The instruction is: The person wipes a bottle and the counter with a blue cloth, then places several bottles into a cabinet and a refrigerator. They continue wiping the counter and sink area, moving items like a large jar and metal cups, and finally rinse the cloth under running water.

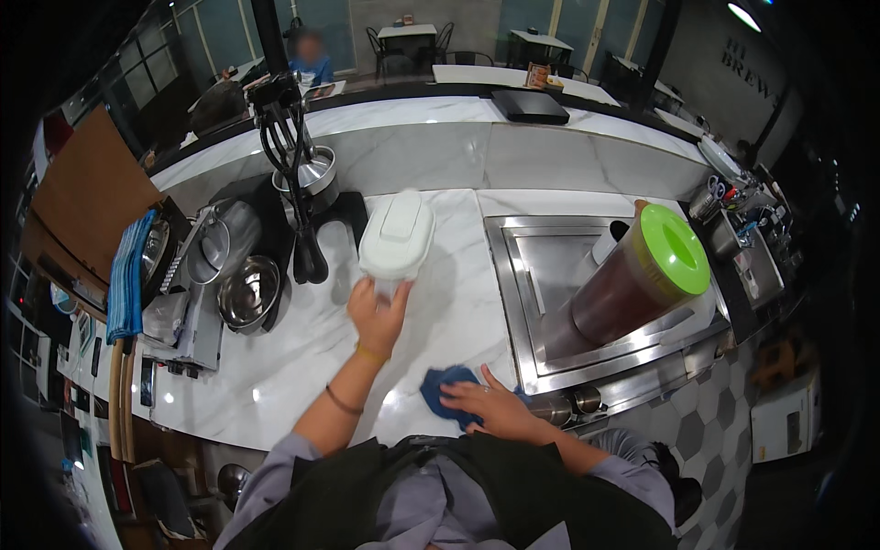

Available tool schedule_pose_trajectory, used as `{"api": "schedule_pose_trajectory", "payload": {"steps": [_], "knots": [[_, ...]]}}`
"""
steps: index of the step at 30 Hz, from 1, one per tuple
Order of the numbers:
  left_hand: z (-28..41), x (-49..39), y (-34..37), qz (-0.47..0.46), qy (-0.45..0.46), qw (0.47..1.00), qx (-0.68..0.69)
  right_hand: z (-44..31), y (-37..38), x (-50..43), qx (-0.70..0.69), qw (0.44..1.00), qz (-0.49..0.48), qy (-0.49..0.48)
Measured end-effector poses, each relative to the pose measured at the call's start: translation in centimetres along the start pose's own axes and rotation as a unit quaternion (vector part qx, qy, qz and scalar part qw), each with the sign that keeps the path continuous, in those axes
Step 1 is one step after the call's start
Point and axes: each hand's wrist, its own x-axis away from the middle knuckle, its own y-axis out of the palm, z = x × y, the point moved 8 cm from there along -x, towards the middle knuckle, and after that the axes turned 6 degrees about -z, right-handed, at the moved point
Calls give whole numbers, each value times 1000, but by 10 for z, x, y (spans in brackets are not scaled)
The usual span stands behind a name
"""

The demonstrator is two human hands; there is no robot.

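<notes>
A plastic container with a white lid (pixel 397 237) stands on the white marble-patterned counter (pixel 302 385), ahead of me. My left hand (pixel 379 313) is at its near end, thumb and fingers around its clear lower part. Closer to my body, my right hand (pixel 498 409) rests over a blue cloth (pixel 447 395) on the counter, fingers spread on top of it; whether the fingers grip it is not clear. To the right, a tall pitcher of dark reddish-brown liquid with a green lid (pixel 622 289) stands on the steel drip tray (pixel 515 295).
A black-handled press (pixel 299 206) stands left of the container, near a steel bowl (pixel 249 292) and a strainer (pixel 208 251). Metal pitchers (pixel 553 409) are beside my right forearm. A raised ledge (pixel 412 113) with a black device (pixel 529 106) runs behind. People sit beyond it.
</notes>
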Motion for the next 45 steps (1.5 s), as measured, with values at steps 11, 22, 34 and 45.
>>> {"api": "schedule_pose_trajectory", "payload": {"steps": [11,22,34,45], "knots": [[-88,-98,100,23,-82,993,-78,166,-127,-155,136,909,217,328],[-31,43,-46,-288,-71,952,75,-22,-11,-89,50,986,155,43],[46,145,-46,-523,87,847,-35,118,-251,311,77,579,665,465],[43,142,-49,-517,76,851,-55,156,-217,292,-223,575,768,174]]}}
